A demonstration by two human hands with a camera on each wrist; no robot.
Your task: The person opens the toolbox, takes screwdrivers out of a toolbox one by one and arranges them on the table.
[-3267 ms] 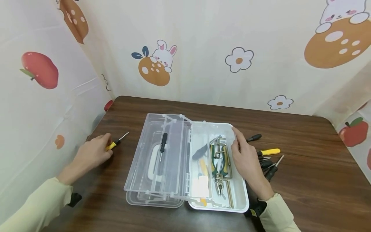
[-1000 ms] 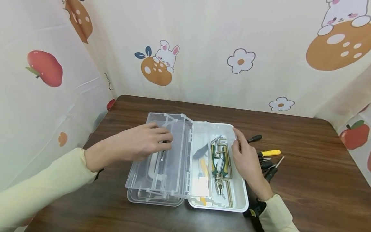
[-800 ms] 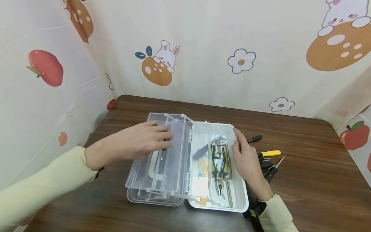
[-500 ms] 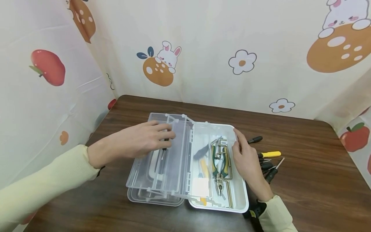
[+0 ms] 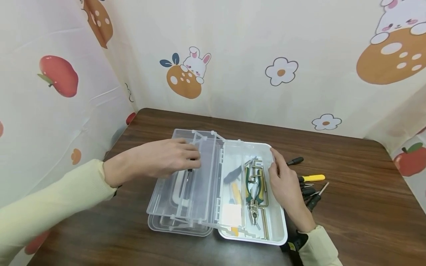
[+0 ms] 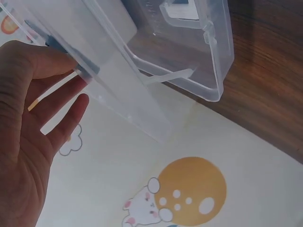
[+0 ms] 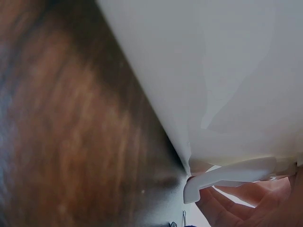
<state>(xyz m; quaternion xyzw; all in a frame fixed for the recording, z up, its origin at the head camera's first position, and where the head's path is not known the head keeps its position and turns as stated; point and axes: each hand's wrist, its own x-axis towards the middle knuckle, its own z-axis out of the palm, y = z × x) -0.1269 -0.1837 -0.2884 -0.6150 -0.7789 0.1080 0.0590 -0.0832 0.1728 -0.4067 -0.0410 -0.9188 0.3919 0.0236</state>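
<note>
My left hand reaches over the clear lid tray of an opened toolbox. Its thumb and fingers pinch the dark handle of a small screwdriver, whose shaft still points down into the tray. The left wrist view shows the hand with the dark handle partly behind translucent plastic. At the right side of the white toolbox base, my right hand grips the rim. In the right wrist view its fingers are around a white latch. Inside the base lie green-and-yellow pliers and several hex keys.
Right of the toolbox, a yellow-handled screwdriver lies with several black-handled screwdrivers on the brown wooden table. A patterned curtain borders the back and sides. The left forearm covers part of the table's left side.
My left hand has left a yellow-and-black screwdriver at the table's left, come over the clear tray, and closed its fingers on the black screwdriver there. The right hand keeps its place.
</note>
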